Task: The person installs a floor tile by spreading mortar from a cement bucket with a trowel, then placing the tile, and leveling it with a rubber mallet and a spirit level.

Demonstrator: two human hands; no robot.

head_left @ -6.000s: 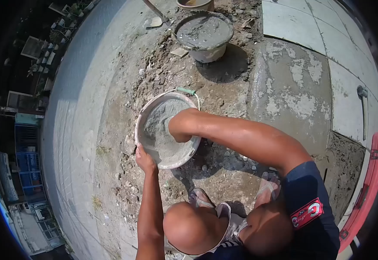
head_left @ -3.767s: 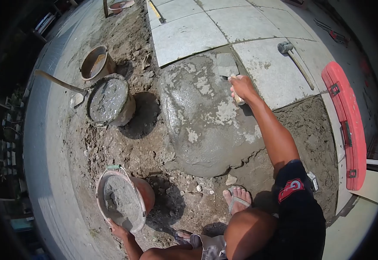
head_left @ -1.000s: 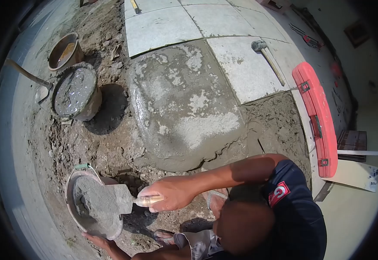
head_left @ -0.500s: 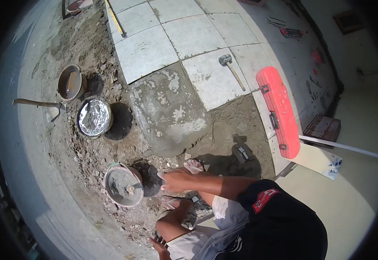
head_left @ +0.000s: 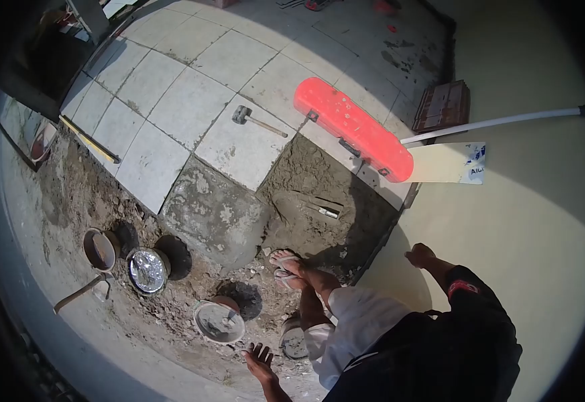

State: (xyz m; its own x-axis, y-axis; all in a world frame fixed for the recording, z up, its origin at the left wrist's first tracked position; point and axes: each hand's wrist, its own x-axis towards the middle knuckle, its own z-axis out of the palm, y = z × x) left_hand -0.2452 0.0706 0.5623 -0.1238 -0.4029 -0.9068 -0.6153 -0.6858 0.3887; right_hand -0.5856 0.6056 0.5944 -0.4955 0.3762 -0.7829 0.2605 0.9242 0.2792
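Observation:
My left hand (head_left: pixel 260 362) is held low with its fingers spread, and nothing is in it. Nearest to it stands a bucket of grey mix (head_left: pixel 218 323); another bucket (head_left: pixel 294 342) is beside my leg. My right hand (head_left: pixel 420 256) is raised in front of the cream wall (head_left: pixel 507 268), its fingers curled in and no object showing in them. Ahead of my sandalled feet is a bed of wet mortar (head_left: pixel 299 174), with a narrow tool with a pale end (head_left: pixel 328 212) lying on it. Left of that is a smeared grey square (head_left: pixel 215 214).
A rubber mallet (head_left: pixel 259 122) and a red case (head_left: pixel 353 127) lie on the pale tiles (head_left: pixel 178 100). Two more buckets, one of brown liquid (head_left: pixel 100 249) and one with a shiny surface (head_left: pixel 149 271), stand left near a hoe (head_left: pixel 81 293). A yellow level (head_left: pixel 90 139) lies beyond.
I stand more upright and my view has turned. My right hand has moved from above the ground near the mix bucket to beside the wall. My left hand is now lifted away from my leg.

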